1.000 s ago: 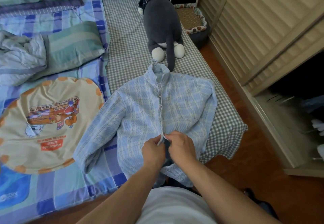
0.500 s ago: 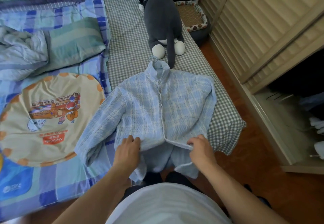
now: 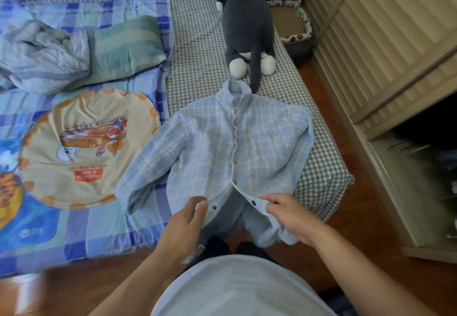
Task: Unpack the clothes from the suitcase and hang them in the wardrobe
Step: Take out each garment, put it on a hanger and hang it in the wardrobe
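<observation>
Head camera looks steeply down (wide-angle) over the bed [image 3: 197,51].

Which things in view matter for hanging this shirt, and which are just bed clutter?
Job:
blue plaid shirt, on the bed
hanger hook at its collar
left hand and right hand gripping its open hem
wardrobe

Lying about:
plush cat
cartoon cushion
pillow

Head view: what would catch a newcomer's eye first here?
A pale blue checked jacket lies spread on the bed's edge, its lower front held apart by the left hand and right hand. Just beyond its collar sits a dark grey plush cat, and to its left a cream cushion with a cartoon print.
</observation>
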